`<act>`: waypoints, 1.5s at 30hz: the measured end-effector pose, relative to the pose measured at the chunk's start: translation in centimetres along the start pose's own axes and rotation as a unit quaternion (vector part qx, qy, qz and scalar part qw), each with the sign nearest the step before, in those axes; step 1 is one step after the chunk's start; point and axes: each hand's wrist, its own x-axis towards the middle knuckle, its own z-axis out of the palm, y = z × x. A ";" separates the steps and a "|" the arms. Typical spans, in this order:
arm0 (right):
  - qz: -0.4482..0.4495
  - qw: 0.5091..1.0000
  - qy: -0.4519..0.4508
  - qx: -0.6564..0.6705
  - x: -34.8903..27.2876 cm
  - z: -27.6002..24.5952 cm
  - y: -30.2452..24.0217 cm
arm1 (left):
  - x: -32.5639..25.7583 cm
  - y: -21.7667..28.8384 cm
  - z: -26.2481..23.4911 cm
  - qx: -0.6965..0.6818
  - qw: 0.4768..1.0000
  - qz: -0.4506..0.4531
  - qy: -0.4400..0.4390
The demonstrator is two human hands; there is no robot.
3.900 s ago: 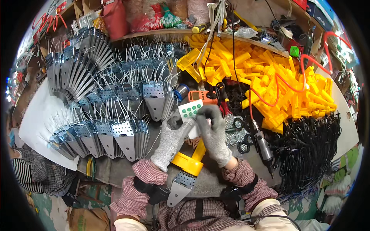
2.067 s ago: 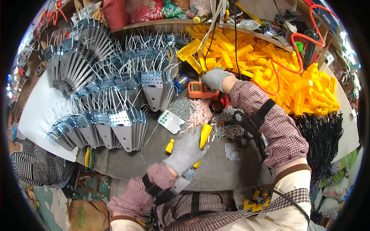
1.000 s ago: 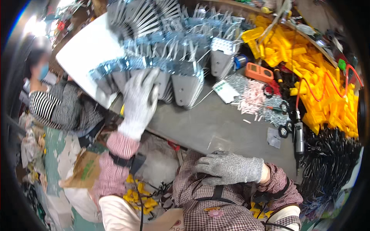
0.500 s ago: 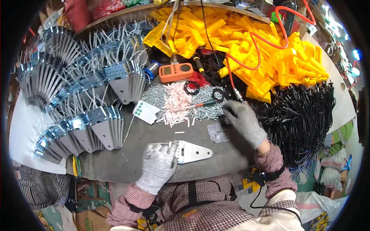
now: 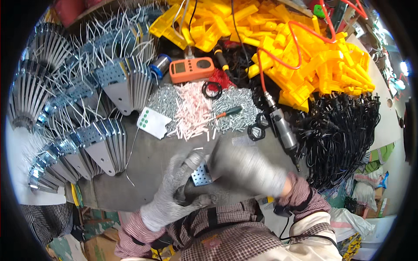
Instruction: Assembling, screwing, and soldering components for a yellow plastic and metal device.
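Your left hand is down near the front edge of the bench, gloved fingers curled round a perforated metal plate, which sits just below the heap of pink and silver fasteners. Your right hand sweeps over the plate's right end, so blurred that I cannot tell whether those fingers are closed on anything or merely passing across. The plate looks bare: no white wires show on it, unlike the finished ones. Those fitted plates stand in long fanned rows left of the fasteners, wires sticking up, so much of the work appears done already. This piece seems to be at its very start, held but not yet fitted. Plenty seems left, I'd judge: yellow housings are heaped high to the right of the fasteners and beyond them, and black cords are massed below that heap. The power driver lies untouched just right of the fasteners, a small screwdriver rests on them, and the orange meter sits just beyond them.
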 end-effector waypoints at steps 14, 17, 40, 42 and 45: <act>0.013 0.992 0.057 0.111 6.0 2.2 -2.7 | -5.2 -0.4 -6.6 0.314 0.935 -0.162 0.024; 0.011 0.994 0.020 0.104 5.5 4.3 -4.2 | -5.6 -1.0 -7.4 0.300 0.938 -0.172 -0.015; 0.102 0.961 0.044 0.252 -1.8 2.2 -0.8 | -1.7 -0.5 -2.6 0.348 0.914 -0.205 -0.037; 0.072 0.992 0.011 0.107 -3.3 5.6 -1.1 | -1.1 -1.0 -2.6 0.379 0.910 -0.154 -0.066; 0.042 0.981 0.025 0.186 -2.8 2.9 -0.5 | -2.0 -1.7 -3.6 0.426 0.892 -0.096 -0.113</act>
